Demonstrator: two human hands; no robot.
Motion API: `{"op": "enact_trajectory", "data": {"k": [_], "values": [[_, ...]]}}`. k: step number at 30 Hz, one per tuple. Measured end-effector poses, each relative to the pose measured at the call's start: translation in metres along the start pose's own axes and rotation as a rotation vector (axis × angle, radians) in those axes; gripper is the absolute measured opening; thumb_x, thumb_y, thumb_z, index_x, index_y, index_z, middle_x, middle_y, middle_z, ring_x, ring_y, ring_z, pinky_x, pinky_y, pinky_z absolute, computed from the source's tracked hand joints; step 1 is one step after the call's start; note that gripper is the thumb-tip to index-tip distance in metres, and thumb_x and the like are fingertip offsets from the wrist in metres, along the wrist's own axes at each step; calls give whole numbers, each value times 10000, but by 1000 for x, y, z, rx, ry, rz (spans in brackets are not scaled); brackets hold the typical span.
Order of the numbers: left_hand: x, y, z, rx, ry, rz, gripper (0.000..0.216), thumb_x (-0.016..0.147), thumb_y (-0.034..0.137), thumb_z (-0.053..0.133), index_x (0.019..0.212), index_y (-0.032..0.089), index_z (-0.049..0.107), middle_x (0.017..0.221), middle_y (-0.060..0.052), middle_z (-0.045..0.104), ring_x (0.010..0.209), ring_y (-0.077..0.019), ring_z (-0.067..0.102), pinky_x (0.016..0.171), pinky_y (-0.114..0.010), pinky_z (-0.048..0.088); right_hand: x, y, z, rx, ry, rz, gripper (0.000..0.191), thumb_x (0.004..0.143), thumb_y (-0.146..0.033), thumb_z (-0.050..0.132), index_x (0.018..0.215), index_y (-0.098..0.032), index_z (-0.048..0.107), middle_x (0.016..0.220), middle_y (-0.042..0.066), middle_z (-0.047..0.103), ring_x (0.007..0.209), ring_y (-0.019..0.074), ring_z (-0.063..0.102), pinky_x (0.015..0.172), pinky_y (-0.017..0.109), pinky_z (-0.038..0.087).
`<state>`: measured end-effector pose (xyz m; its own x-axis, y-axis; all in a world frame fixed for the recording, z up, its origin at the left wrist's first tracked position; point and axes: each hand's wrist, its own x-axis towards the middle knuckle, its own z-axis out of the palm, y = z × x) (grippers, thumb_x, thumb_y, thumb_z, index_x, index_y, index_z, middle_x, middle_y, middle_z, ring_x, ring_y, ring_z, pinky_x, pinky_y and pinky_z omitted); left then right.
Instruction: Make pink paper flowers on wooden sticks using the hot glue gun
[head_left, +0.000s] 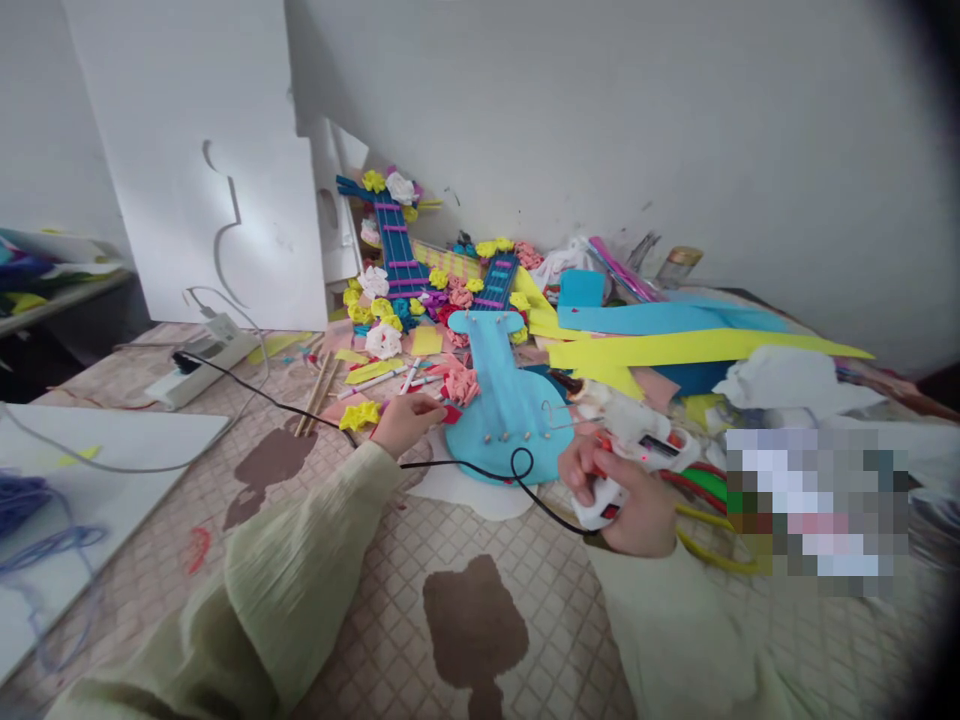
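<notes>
A light blue guitar-shaped cutout (504, 400) lies flat on the patterned floor covering. My left hand (405, 420) is closed in a pinch on a small red paper piece (451, 412) at the cutout's left edge. My right hand (619, 500) grips a white glue gun (634, 445) at the cutout's right side, its nozzle pointing left toward the blue body. The gun's black cord (480, 468) loops across the floor in front of the cutout.
A white power strip (199, 360) lies at the left. Decorated guitars with paper flowers (397, 260) lean on the wall. Yellow and blue paper strips (675, 345), wooden sticks (319, 392) and scraps crowd the back. A white board (90, 470) with blue yarn (30, 520) lies left.
</notes>
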<state>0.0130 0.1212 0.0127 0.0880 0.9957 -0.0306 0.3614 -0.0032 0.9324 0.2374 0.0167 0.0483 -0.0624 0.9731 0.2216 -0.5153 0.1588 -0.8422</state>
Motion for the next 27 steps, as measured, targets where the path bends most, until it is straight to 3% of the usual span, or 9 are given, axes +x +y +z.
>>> {"op": "enact_trajectory", "data": {"k": [14,22,27], "values": [[-2,-10,1,30,16,31,148,644,286,597,668,142,618,491,13,592,413,-79,474,420,-202,360,0,0,1,30,19,17,151,677,-248,575,567,-145,563,543,5,552,365,54,418,372,211,215],[0,-17,0,135,30,82,237,683,365,554,698,140,627,529,-11,611,465,-103,517,453,-212,388,1,0,1,19,53,6,152,671,-253,580,561,-149,571,538,4,553,360,59,415,369,217,198],[-5,-9,2,280,95,120,226,673,368,569,695,151,629,646,-36,650,585,-145,571,550,-243,415,0,0,2,6,61,6,144,669,-253,577,559,-160,573,546,2,553,364,67,402,374,229,188]]}}
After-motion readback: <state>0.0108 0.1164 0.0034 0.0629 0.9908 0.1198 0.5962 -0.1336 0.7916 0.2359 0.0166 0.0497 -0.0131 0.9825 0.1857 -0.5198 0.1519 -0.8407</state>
